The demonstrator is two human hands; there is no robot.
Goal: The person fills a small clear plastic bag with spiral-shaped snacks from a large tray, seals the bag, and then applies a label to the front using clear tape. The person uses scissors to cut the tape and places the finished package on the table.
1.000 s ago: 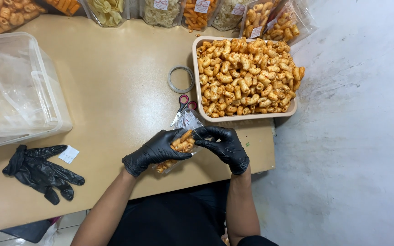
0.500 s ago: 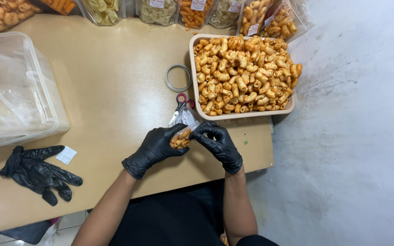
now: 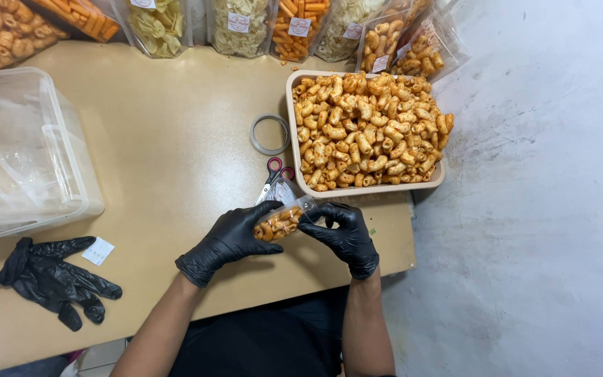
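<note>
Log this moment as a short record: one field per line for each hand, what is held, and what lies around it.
left hand: black glove, grips the small clear bag from the left
right hand: black glove, pinches the bag's right end
bag contents: orange curled snacks
tray: beige, heaped with the same snacks, just beyond the hands
scissors: on the table, partly under the bag
tape ring: left of the tray
spare gloves: black, near left edge
clear box: far left

gloved hands (image 3: 287, 234) together — grips closed

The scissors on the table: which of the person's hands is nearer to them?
Left. The left hand lies just below the scissors; the right hand sits further off, to their lower right.
</note>
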